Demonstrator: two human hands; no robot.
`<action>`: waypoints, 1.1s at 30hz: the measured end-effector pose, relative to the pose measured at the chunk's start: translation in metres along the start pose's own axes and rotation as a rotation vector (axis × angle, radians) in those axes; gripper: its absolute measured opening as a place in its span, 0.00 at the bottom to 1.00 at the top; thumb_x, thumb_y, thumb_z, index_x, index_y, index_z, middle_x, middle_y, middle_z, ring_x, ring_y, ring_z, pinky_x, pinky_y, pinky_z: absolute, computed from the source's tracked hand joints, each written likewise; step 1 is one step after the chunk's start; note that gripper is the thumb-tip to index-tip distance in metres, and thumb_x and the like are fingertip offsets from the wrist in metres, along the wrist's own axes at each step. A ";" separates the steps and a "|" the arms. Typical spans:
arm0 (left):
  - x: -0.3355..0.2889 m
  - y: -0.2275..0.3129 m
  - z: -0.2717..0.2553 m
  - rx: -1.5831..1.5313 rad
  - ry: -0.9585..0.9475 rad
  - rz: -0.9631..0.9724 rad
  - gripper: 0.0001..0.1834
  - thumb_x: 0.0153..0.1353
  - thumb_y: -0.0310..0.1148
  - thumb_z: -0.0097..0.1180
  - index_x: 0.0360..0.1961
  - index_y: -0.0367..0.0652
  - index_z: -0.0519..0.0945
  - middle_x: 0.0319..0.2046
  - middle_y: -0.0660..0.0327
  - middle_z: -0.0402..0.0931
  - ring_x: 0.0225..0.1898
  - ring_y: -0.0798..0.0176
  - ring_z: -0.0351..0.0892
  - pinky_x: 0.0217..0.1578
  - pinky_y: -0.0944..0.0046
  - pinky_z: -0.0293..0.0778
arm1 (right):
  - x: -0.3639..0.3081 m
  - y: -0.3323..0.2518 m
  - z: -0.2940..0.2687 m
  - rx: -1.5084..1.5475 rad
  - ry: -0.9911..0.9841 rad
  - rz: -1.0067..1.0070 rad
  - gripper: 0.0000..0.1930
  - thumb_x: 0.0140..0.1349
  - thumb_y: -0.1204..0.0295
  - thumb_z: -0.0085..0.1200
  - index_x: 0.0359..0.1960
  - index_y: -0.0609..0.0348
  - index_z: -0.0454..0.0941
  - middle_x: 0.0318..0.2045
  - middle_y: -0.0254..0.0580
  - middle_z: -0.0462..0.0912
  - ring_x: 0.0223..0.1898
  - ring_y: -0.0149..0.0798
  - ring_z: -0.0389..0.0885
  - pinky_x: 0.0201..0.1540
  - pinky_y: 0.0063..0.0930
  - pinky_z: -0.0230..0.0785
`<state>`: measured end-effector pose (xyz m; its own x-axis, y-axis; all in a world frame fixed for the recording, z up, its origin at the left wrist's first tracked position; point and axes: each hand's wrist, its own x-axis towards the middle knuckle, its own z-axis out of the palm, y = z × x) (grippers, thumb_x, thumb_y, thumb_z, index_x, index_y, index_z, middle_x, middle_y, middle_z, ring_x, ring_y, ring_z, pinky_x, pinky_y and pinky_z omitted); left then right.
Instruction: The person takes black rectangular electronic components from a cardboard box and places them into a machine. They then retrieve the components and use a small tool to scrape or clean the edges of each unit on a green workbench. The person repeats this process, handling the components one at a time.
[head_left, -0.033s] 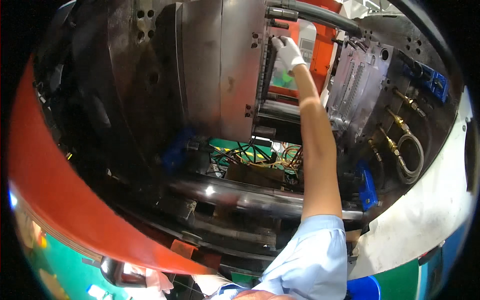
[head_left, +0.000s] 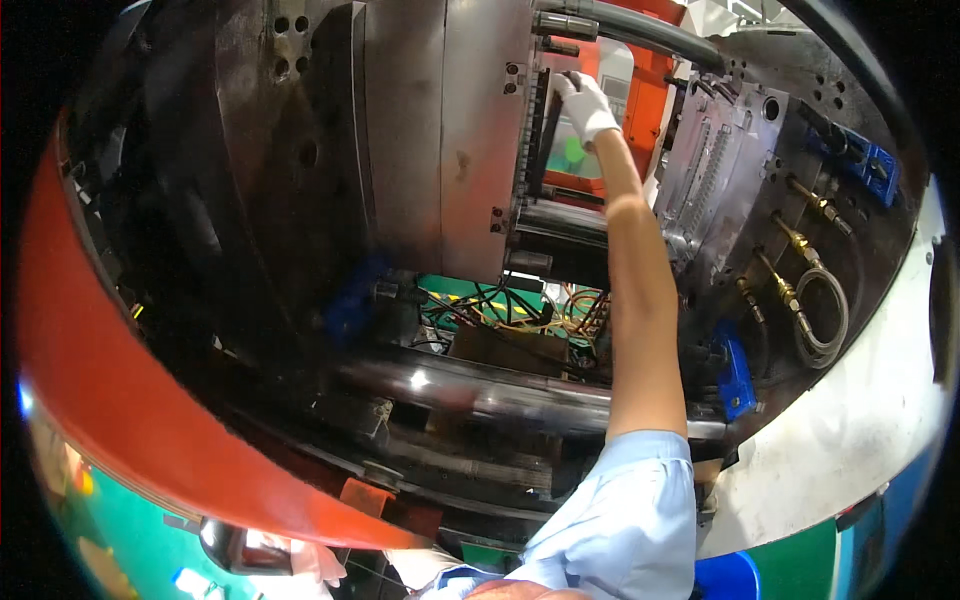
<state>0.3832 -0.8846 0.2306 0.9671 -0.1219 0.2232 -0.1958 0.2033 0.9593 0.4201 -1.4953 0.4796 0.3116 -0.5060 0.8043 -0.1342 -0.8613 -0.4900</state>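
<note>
My right arm stretches far up into an opened moulding machine. My right hand [head_left: 588, 106], in a white glove with dark fingertips, is closed on the upper end of a long, thin black part [head_left: 545, 140]. That part hangs upright just right of the left mould half [head_left: 445, 150], with a narrow gap between them along most of its length. Across the opening stands the right mould half [head_left: 712, 170], its face bearing rows of fine ribs. No fingers of my left hand can be made out; a pale, glove-like shape [head_left: 316, 566] shows at the lower left.
Steel tie bars [head_left: 480, 395] cross below and above the opening. Cables [head_left: 520, 310] lie beneath it. Blue clamps [head_left: 735, 372] and brass hose fittings [head_left: 785, 290] stick out on the right. A red guard [head_left: 150, 400] curves along the left, near a glossy dark rounded object [head_left: 245, 548].
My right hand has shifted slightly right, away from the left mould half. The black part has come with it, and a gap now shows beside the mould face.
</note>
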 end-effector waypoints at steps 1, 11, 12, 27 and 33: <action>0.000 0.000 0.000 0.001 0.002 -0.006 0.12 0.63 0.25 0.58 0.31 0.45 0.65 0.13 0.60 0.67 0.08 0.65 0.63 0.12 0.66 0.61 | -0.001 0.006 -0.009 -0.062 0.021 -0.066 0.30 0.70 0.48 0.54 0.61 0.60 0.75 0.51 0.56 0.84 0.52 0.55 0.83 0.58 0.41 0.72; 0.002 -0.003 0.015 0.016 -0.006 -0.035 0.11 0.64 0.26 0.58 0.32 0.45 0.66 0.14 0.61 0.67 0.10 0.67 0.64 0.14 0.68 0.62 | 0.040 0.065 0.026 0.052 0.081 0.113 0.27 0.67 0.49 0.60 0.51 0.63 0.78 0.34 0.44 0.82 0.27 0.35 0.79 0.32 0.34 0.73; 0.000 -0.001 0.013 0.036 0.023 -0.029 0.11 0.64 0.27 0.57 0.32 0.45 0.66 0.14 0.62 0.67 0.11 0.67 0.64 0.14 0.68 0.62 | 0.036 0.042 0.034 0.128 -0.043 0.197 0.29 0.65 0.47 0.62 0.51 0.64 0.79 0.36 0.46 0.84 0.31 0.38 0.80 0.38 0.36 0.75; -0.006 -0.001 0.014 0.047 0.016 -0.037 0.09 0.67 0.28 0.56 0.34 0.45 0.67 0.16 0.64 0.67 0.13 0.70 0.64 0.17 0.69 0.63 | 0.020 0.046 -0.036 0.272 -0.101 0.079 0.19 0.69 0.54 0.57 0.42 0.60 0.81 0.26 0.34 0.79 0.26 0.31 0.76 0.32 0.30 0.72; -0.020 0.007 -0.002 -0.007 -0.096 -0.029 0.09 0.68 0.29 0.56 0.35 0.45 0.67 0.17 0.65 0.67 0.15 0.72 0.64 0.18 0.70 0.63 | -0.027 -0.009 -0.091 0.107 -0.190 0.183 0.21 0.68 0.52 0.59 0.35 0.61 0.80 0.18 0.34 0.76 0.19 0.33 0.75 0.27 0.30 0.71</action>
<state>0.3625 -0.8790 0.2320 0.9522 -0.2207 0.2112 -0.1665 0.2046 0.9646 0.3272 -1.4781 0.4924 0.4636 -0.6264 0.6267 -0.1073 -0.7418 -0.6620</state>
